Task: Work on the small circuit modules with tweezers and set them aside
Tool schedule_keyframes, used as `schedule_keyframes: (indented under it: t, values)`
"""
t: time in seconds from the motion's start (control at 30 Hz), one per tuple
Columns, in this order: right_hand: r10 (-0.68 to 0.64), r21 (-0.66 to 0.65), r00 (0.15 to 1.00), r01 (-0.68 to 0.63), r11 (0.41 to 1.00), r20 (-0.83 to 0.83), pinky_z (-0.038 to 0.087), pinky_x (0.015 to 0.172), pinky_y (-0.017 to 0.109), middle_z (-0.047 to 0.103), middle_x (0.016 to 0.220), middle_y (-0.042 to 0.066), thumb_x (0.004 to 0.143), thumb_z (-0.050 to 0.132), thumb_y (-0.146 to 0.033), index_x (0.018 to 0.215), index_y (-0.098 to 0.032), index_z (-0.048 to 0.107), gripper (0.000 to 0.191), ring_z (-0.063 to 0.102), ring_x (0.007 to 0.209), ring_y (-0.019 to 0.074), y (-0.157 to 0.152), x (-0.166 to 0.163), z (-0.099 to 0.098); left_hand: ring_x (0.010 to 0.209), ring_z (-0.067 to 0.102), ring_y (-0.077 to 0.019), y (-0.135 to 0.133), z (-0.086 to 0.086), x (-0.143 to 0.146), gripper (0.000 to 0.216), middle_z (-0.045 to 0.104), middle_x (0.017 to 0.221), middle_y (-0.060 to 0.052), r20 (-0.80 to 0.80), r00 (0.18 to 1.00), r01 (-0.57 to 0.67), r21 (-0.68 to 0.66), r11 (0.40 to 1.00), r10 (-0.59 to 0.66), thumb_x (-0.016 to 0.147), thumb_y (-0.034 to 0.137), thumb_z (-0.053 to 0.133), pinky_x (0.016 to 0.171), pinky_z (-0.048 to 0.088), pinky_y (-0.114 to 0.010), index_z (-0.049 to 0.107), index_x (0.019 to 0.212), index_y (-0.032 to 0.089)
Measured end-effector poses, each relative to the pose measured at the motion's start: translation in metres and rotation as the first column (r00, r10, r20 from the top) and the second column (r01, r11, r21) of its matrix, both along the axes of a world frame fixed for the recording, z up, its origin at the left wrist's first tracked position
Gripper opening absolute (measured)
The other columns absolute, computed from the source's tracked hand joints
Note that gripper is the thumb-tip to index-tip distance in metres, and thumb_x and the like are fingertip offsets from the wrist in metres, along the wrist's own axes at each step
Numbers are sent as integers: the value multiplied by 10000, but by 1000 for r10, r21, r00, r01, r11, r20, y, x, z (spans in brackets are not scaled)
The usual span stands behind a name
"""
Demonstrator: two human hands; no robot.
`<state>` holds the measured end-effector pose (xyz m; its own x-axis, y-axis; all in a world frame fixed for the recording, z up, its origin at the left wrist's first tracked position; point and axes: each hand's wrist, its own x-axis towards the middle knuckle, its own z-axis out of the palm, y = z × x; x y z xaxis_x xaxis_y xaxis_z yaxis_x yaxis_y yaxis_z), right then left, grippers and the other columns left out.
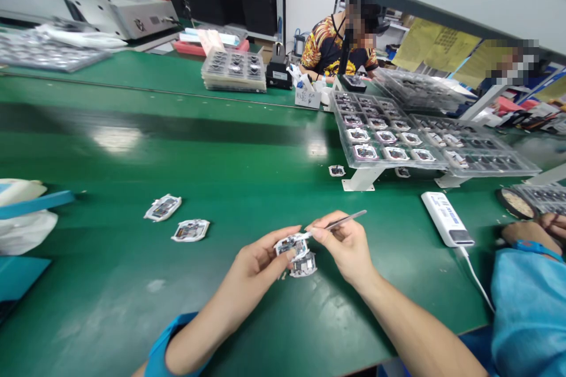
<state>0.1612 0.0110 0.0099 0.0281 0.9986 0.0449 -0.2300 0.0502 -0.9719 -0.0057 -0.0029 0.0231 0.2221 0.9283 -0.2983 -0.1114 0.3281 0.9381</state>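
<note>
Between the thumb and fingers of my left hand point(260, 259) is a small white-framed circuit module point(288, 244), held just above the table. Under its lower right edge, a second white-framed module point(304, 265) shows; the first partly covers it. My right hand point(347, 247) pinches a slim pale tool point(342, 221) whose back end points up and right. Its white front end meets the upper right edge of the held module, but the exact contact is too small to make out. Two similar modules, one farther point(163, 208) and one nearer point(190, 230), lie to the left of my hands.
Clear compartment trays of modules point(395, 156) stand on white brackets point(360, 179) at the right. A white power strip point(446, 218) with a cable lies nearer. A neighbour's blue sleeve point(517, 300) is at far right. Another person point(327, 47) sits opposite. White and blue bags point(26, 230) lie left.
</note>
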Motion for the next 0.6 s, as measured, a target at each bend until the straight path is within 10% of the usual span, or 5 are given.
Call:
schedule_keyframes:
  t: [0.6]
  values:
    - [18,12,1000,-18,1000,18,551,660,315,740,713,25,667,812,-322,701,-206,660,194,692,679,185,-1,1,3,575,526,-149,-1,3,0,438,614,570,30,-25,1000,-13,-2,1000,13,662,360,784,558,411,-248,729,1059,186]
